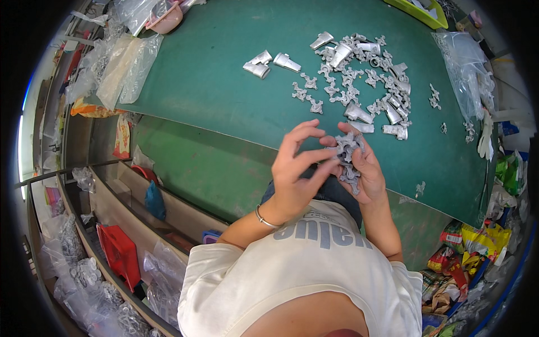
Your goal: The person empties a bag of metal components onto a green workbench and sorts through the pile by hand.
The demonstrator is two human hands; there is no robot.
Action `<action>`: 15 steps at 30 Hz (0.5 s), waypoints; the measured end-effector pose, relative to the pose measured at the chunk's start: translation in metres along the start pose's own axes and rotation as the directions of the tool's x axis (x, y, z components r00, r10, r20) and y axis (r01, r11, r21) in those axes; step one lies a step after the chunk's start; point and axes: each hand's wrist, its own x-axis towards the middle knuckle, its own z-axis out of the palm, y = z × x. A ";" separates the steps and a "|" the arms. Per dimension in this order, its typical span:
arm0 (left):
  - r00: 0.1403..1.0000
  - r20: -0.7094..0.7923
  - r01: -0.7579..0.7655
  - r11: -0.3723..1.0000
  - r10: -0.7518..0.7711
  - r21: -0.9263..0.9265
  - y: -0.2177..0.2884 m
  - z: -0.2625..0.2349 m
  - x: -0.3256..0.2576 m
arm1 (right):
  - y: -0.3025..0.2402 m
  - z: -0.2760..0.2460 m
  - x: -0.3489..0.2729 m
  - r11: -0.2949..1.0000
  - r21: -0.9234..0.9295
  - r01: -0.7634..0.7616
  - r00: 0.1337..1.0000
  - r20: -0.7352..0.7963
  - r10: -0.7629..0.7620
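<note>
My right hand (370,174) is closed around a cluster of small grey metal castings (349,147), held in front of my body at the table's near edge. Each casting has a knobbly, branched shape. My left hand (295,168) has its thumb and fingertips pinched at the cluster's left side, and its upper fingers curl above. Beyond my hands, many similar loose castings (332,90) lie scattered on the green table. Among them are larger silvery tapered tubes (358,113), some lying on their sides in the pile.
The green table (213,73) has a pair of tubes (258,64) left of the pile. Plastic bags (126,70) hang over its left side, and more (463,67) lie at right beside a white glove (485,137). A red basket (119,253) sits in the shelving at lower left.
</note>
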 end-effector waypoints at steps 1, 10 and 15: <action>0.998 -0.043 0.044 0.996 -0.047 -0.072 -0.001 0.001 0.000 | 0.000 0.000 -0.001 1.000 -0.006 -0.008 1.000 -0.009 0.008; 0.925 -0.229 0.197 0.899 -0.303 -0.392 0.002 0.000 -0.002 | -0.004 0.009 -0.003 0.998 0.028 -0.047 0.998 0.032 0.046; 0.912 -0.224 0.208 0.858 -0.343 -0.469 0.000 0.001 -0.004 | -0.004 0.010 -0.005 0.999 -0.034 -0.026 0.998 0.055 0.028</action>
